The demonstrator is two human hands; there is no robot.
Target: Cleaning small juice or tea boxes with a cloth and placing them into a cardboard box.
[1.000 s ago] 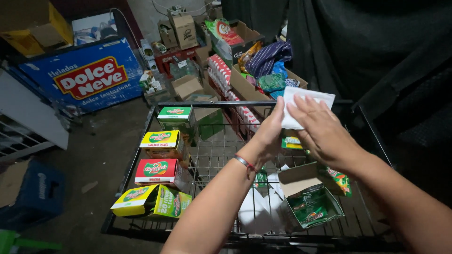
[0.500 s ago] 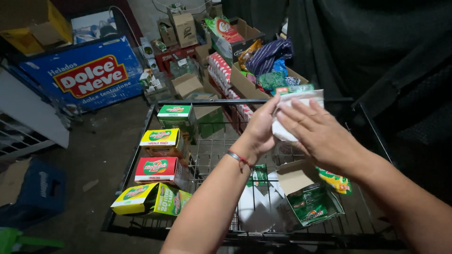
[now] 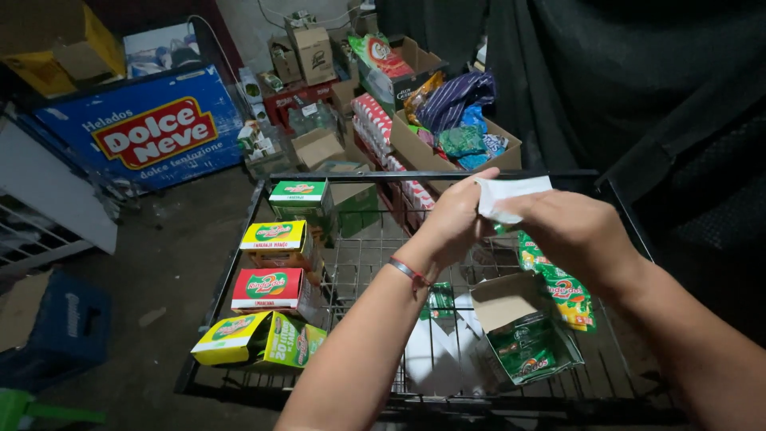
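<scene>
My left hand [image 3: 453, 219] and my right hand [image 3: 576, 231] are raised together above a black wire cart [image 3: 359, 263], both pinching a crumpled white sheet of paper [image 3: 509, 195]. A red band sits on my left wrist. Below my hands lies an open cardboard box [image 3: 519, 323] holding green sachets, and a strip of green and yellow sachets [image 3: 558, 283] lies beside it. Small coloured cartons line the cart's left side: a green one [image 3: 299, 195], a yellow one [image 3: 275, 239], a red one [image 3: 270, 289], and a yellow-green one [image 3: 259, 339].
Beyond the cart stand open cardboard boxes [image 3: 447, 136] of packaged goods and bags. A blue sign board [image 3: 148, 132] leans at the left. A blue crate [image 3: 56, 331] sits on the concrete floor. Dark cloth [image 3: 638, 88] hangs at the right.
The white paper was flat and spread under my hands; now it is crumpled smaller and pinched between both hands, which have drawn closer together. The sachet strip under them has come into view.
</scene>
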